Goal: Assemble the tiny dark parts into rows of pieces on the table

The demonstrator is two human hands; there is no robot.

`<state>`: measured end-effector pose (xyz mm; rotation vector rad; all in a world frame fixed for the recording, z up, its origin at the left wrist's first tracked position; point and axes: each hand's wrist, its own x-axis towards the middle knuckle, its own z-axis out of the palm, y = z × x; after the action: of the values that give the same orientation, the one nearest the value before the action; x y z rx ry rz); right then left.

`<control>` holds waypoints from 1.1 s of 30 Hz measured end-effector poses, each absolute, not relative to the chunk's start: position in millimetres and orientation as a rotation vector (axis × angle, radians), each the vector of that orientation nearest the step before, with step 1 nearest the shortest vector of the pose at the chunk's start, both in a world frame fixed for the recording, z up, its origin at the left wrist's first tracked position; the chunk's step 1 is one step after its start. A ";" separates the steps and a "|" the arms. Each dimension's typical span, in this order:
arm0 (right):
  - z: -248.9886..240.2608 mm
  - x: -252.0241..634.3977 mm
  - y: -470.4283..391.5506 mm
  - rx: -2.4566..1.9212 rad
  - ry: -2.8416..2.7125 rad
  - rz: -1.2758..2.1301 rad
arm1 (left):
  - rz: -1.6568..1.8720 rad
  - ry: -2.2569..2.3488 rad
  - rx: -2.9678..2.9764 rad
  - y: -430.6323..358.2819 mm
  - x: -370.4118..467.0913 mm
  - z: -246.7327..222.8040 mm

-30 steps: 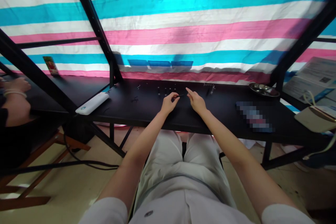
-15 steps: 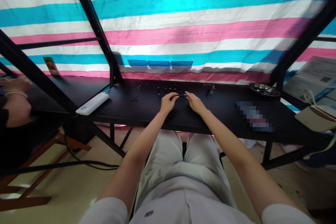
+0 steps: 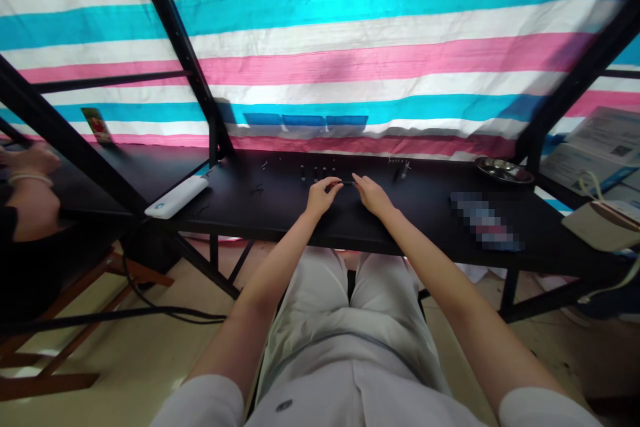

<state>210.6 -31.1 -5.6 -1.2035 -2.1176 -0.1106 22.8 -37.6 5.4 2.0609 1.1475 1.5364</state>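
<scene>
A small dark stick-like piece (image 3: pixel 347 183) spans the gap between my two hands just above the black table (image 3: pixel 250 213). My left hand (image 3: pixel 322 194) pinches its left end between thumb and fingertips. At the other end, the fingers of my right hand (image 3: pixel 371 193) are closed on it. Its exact kind is too small to make out. Behind my left hand, several small dark upright pieces with pale tops (image 3: pixel 316 174) stand in a row. Beyond my right hand is another group of small dark and pale pieces (image 3: pixel 400 170).
A white oblong case (image 3: pixel 177 197) lies at the table's left end, near thin black scraps (image 3: pixel 257 189). On the right are a shiny metal dish (image 3: pixel 504 171) and a blurred-out flat item (image 3: pixel 485 221). A co-worker's arm (image 3: pixel 33 193) rests at the far left, beyond a black frame post.
Almost nothing differs. Both hands stay in place around the dark piece, with only a slight shift of the fingers.
</scene>
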 end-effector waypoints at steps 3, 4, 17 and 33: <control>-4.3 208.7 -33.0 -1.112 -2.128 -0.089 | 1.471 1.164 2.109 -37.8 23.8 4.5; -4.5 208.4 -33.2 -1.072 -2.134 -0.069 | 1.452 1.167 2.119 -37.9 24.1 4.2; -8.2 208.2 -33.6 -0.869 -2.190 0.112 | 1.420 1.135 2.072 -37.9 23.8 5.0; -5.1 210.9 -30.4 -1.125 -2.010 0.053 | 1.487 1.140 1.998 -39.7 24.4 4.2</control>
<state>210.9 -30.4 -5.1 -1.1246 -2.0098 0.0535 24.4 -39.7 4.2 1.9984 1.1401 1.4875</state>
